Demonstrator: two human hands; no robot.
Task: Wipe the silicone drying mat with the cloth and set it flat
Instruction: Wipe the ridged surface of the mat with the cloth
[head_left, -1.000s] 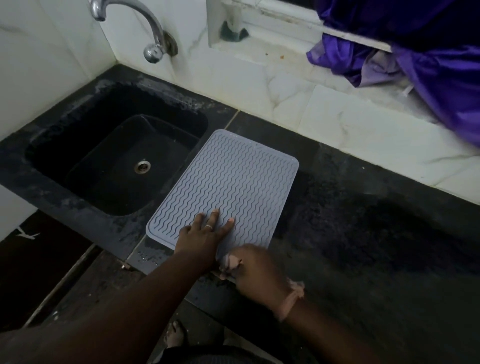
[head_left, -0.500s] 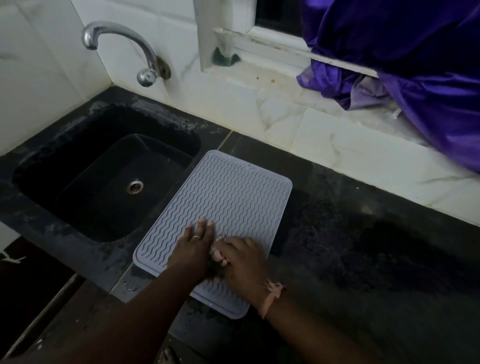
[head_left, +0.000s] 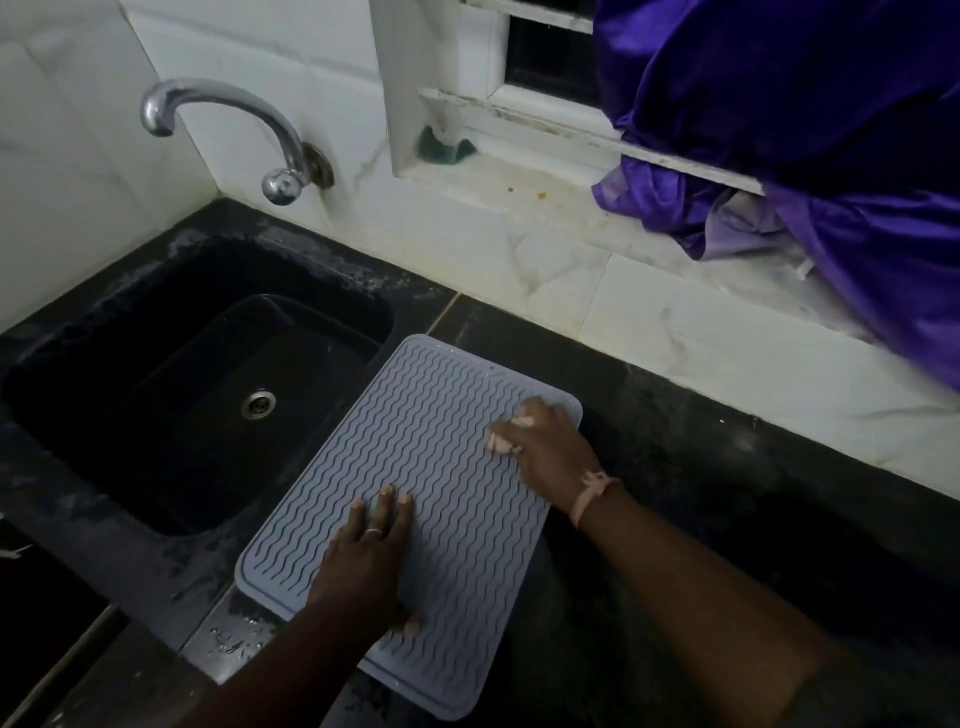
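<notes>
At frame centre, the mat (head_left: 441, 467) lies flat on the surface, long axis running lower-right to upper-left. I see my right hand (head_left: 545, 447) gripping the cloth (head_left: 501, 441) at its upper-right corner; my left hand (head_left: 363, 556) presses flat nearer me.

A: Where is there room to pass?
B: The dark worktop (head_left: 727, 519) to the right of the mat (head_left: 441, 467) lies open as far as the tiled wall (head_left: 649, 322).
A: And to the left?
B: The sink (head_left: 171, 374) drops away just beside the mat's left edge, with the tap (head_left: 228, 119) curving out above its far side.
A: On the mat itself?
B: The left hand (head_left: 363, 561) presses flat on the near part; the right hand (head_left: 545, 441) covers the far right corner with a cloth (head_left: 501, 444) under it. Bare ridges show between them and at the far left corner.
A: Higher up?
B: Purple fabric (head_left: 831, 130) hangs from the window ledge (head_left: 519, 187) over the far right.
</notes>
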